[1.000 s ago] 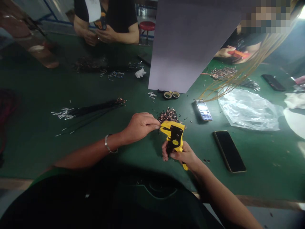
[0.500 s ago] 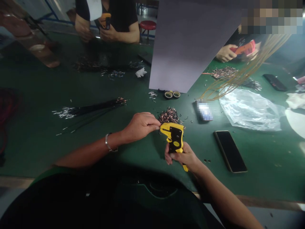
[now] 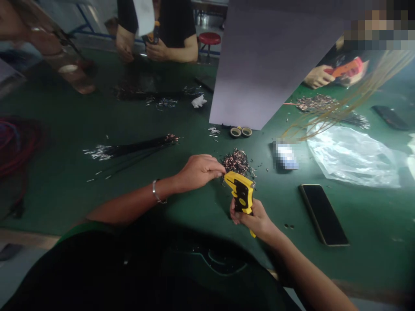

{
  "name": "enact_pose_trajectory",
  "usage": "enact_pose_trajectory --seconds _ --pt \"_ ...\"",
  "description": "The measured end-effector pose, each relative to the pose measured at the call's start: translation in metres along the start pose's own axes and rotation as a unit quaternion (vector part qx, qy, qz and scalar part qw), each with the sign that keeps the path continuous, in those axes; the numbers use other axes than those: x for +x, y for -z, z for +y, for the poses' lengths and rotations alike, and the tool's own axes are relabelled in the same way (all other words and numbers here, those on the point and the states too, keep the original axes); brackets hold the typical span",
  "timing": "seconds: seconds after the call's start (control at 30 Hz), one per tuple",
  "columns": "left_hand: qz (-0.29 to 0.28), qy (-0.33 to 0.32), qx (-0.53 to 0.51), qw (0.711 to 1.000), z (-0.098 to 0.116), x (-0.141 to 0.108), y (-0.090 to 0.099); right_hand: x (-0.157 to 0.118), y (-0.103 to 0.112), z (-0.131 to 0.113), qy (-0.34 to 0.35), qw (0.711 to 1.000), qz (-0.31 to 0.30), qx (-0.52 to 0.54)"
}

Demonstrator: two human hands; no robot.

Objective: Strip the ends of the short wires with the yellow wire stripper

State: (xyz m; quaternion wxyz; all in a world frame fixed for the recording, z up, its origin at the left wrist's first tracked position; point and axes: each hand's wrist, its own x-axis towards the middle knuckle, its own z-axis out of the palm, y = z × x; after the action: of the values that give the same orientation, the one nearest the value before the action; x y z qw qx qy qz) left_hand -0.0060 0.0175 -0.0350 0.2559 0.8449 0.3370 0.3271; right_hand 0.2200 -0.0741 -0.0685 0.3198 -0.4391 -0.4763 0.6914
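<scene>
My right hand [image 3: 256,218] is wrapped round the handles of a yellow and black wire stripper [image 3: 241,194], its head pointing up and left. At its jaws, the fingers of my left hand [image 3: 199,172] are pinched together; whatever lies between them is too small to make out. Just beyond the tool lies a heap of short black wire offcuts [image 3: 236,162] with coppery ends. To the left of my left hand rests a bundle of black wires [image 3: 136,147], with silvery tips at one end and coppery tips at the other.
A dark upright panel [image 3: 259,65] stands ahead, with two tape rolls [image 3: 241,132] at its foot. Rightward lie a phone [image 3: 323,214], a blurred-out box [image 3: 285,155] and a clear plastic bag [image 3: 350,155]. Red cables [image 3: 17,147] lie far left. Co-workers hold tools across the green table [image 3: 181,224].
The view has swung slightly left, so everything sits further right, and more of the red cables shows. My hands and the wire stripper keep nearly the same places relative to the offcuts.
</scene>
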Motion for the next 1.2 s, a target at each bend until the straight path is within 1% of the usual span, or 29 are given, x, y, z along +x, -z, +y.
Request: enact_pose_trajectory --seconds 0.07,0.17,0.37,0.57,0.77,0.9,1.07,1.2 --pt "0.001 -0.015 0.004 1.0 -0.003 0.0 -0.001 0.0 -0.001 0.001 -0.006 0.999 0.018 -0.031" --pt "0.004 -0.017 0.012 1.0 -0.005 -0.001 -0.002 0.0 -0.002 0.002 -0.002 0.998 0.027 -0.056" --pt "0.014 -0.034 0.007 0.999 -0.006 0.0 -0.002 0.0 -0.003 0.007 0.034 0.995 0.03 -0.094" --pt "0.009 -0.022 0.009 1.0 -0.009 0.001 -0.003 0.0 -0.002 0.015 0.062 0.99 0.049 -0.114" --pt "0.004 -0.021 0.023 1.0 -0.011 0.002 -0.006 0.001 -0.001 0.023 0.073 0.988 0.07 -0.117" --pt "0.005 -0.017 0.032 0.999 -0.013 0.004 -0.008 0.003 0.0 0.026 0.077 0.989 0.072 -0.108" --pt "0.0 -0.03 0.041 0.999 -0.018 0.006 -0.01 0.005 -0.002 0.024 0.063 0.991 0.082 -0.083" --pt "0.0 -0.028 0.052 0.998 -0.021 0.007 -0.013 0.006 -0.007 0.018 0.04 0.994 0.091 -0.052"
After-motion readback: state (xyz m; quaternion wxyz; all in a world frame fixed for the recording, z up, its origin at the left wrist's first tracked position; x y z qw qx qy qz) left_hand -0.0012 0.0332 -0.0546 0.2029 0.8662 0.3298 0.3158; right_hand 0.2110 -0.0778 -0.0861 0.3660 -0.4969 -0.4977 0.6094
